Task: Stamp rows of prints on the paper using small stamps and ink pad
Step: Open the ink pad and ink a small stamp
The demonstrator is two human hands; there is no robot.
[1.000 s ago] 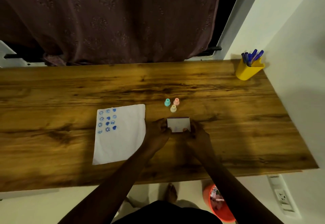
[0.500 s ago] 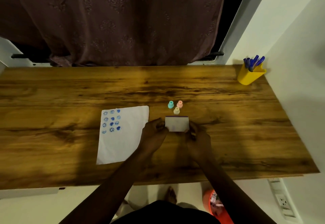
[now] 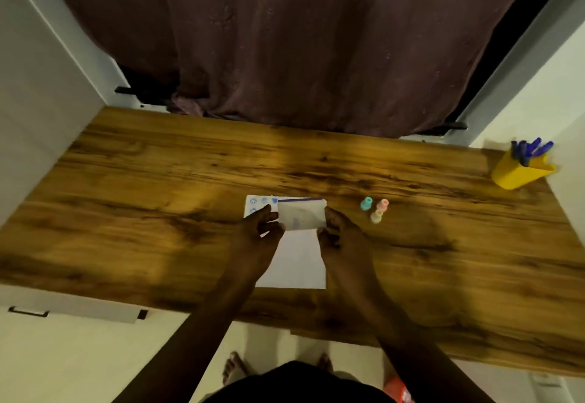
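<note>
I hold a small rectangular ink pad case (image 3: 302,217) between both hands, lifted above the upper part of the white paper (image 3: 297,260). My left hand (image 3: 259,228) grips its left end and my right hand (image 3: 337,228) its right end. The case has a pale clear lid with a blue strip along its far edge. Blue prints (image 3: 258,201) show at the paper's top left corner; the rest of them are hidden by my left hand and the case. Three small stamps stand to the right: teal (image 3: 366,204), pink (image 3: 382,204) and cream (image 3: 376,216).
The paper lies on a wooden desk (image 3: 158,212). A yellow cup (image 3: 519,173) with blue pens stands at the far right corner by the wall. A dark curtain (image 3: 285,38) hangs behind the desk. My bare feet show below the near edge.
The ink pad case has travelled left with both hands, from the bare wood beside the stamps to above the paper. The camera view has also shifted left.
</note>
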